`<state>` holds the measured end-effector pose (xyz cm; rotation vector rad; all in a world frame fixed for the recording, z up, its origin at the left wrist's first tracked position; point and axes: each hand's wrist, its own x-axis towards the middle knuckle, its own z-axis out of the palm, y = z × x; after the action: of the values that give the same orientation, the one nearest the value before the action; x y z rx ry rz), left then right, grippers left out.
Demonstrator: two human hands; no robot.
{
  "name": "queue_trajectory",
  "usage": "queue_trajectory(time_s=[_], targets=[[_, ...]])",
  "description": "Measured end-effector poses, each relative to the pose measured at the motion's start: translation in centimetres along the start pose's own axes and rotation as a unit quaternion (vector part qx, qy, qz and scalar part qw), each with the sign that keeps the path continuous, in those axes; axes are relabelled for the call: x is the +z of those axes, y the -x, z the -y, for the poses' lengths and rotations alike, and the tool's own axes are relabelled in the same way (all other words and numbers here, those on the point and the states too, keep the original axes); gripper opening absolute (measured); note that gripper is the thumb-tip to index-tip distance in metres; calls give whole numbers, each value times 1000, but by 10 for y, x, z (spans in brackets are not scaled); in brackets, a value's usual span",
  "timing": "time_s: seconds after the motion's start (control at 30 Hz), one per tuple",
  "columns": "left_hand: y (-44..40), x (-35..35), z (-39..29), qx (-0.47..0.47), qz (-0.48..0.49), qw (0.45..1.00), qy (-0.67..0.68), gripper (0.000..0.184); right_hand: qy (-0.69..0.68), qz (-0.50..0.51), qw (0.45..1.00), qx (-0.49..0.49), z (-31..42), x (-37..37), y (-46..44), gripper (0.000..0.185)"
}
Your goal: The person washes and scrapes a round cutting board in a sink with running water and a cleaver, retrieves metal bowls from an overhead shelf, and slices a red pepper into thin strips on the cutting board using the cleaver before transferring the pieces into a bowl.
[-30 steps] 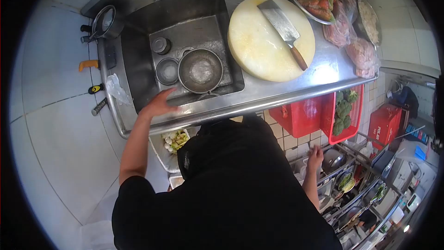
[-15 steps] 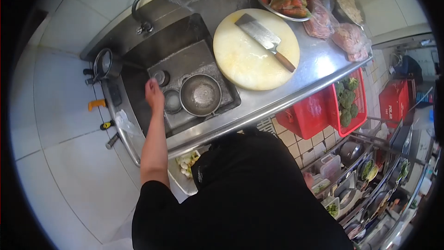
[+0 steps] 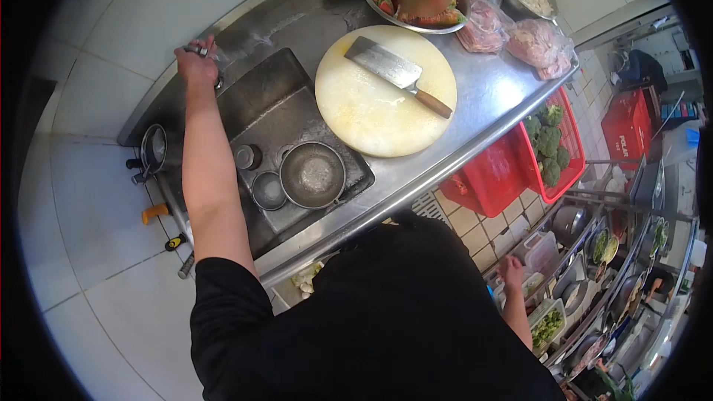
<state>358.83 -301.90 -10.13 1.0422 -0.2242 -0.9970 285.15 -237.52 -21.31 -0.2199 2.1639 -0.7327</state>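
the left hand (image 3: 197, 65) is wrapped round the faucet (image 3: 196, 50) behind the sink (image 3: 271, 100); handling it seems the present step, and moving it would call for a steady grip. the right hand (image 3: 511, 273) hangs near the plastic tub (image 3: 538, 251); i can't tell its grip.

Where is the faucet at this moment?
In the head view, the faucet is at upper left, between the sink and the tiled wall, mostly covered by the left hand.
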Motion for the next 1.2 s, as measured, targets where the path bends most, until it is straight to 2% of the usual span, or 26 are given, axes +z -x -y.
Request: queue_trajectory(time_s=[0.03,0.07,0.1,0.13,0.17,0.2,0.27,0.33,0.37,0.4,0.47,0.5,0.53,0.57,0.6,0.63,0.67,0.7,0.77,0.83,0.87,0.93,1.03,1.1,1.13,1.2], targets=[[-16,-24,1,-3,3,1000,-6,64,-26,8,999,32,-36,-6,4,23],[-38,-57,2,-42,116,992,-10,63,-52,14,996,65,-70,-10,8,24],[-44,-78,1,-80,225,971,-10,62,-18,21,997,71,-101,-17,10,24],[-24,-80,-1,-81,224,971,-11,62,118,36,992,39,-139,-24,8,25],[5,-80,-1,-95,193,975,57,59,368,51,927,-44,-184,-36,2,25],[30,-76,3,-107,160,973,126,57,507,53,856,-86,-230,-44,-1,26],[54,-78,35,-174,37,982,61,50,638,59,757,-125,-286,-63,-4,29],[58,-109,73,-222,38,971,-78,35,613,102,776,-105,-280,-60,0,29],[52,-133,89,-250,94,955,-132,28,611,111,776,-112,-261,-56,9,29],[46,-153,98,-278,149,931,-185,21,605,116,777,-130,-224,-48,22,28],[50,-162,103,-271,130,927,-226,17,546,123,817,-139,-129,-36,52,28],[49,-161,106,-259,108,923,-264,13,411,114,902,-69,-101,-26,50,25],[32,-172,117,-212,79,942,-248,12,233,85,969,-3,-78,-20,44,23],[16,-182,121,-173,25,964,-202,11,70,38,996,47,-59,-15,37,22],[-1,-188,118,-132,-26,979,-155,10,-53,4,996,66,-39,-8,34,21],[-13,-185,101,-117,-62,978,-161,10,-67,9,996,55,-28,-10,21,20],[-26,-185,84,-102,-95,976,-168,10,-60,-39,996,43,-2,1,25,18],[-59,-199,83,-49,-162,968,-188,9,-35,-37,998,27,12,2,22,17],[-130,-239,78,-43,-117,952,-279,16,-24,-47,999,12,29,8,27,16],[-208,-282,70,-91,-39,914,-393,25,4,-63,998,-3,40,16,41,18],[-231,-282,66,-133,19,886,-445,31,-24,-53,998,-6,33,18,42,19],[-177,-238,63,-113,-24,890,-441,34,-31,-72,997,27,5,22,62,20],[-164,-220,49,-164,20,908,-385,39,-14,-94,993,75,-18,27,93,20],[-174,-221,44,-229,-25,859,-457,43,-22,-85,986,139,-42,23,108,16],[-174,-223,42,-233,-21,860,-454,43,-22,-91,986,138,-45,24,118,16],[-171,-227,33,-265,38,903,-335,45,-24,-111,974,196,-45,27,133,15]])
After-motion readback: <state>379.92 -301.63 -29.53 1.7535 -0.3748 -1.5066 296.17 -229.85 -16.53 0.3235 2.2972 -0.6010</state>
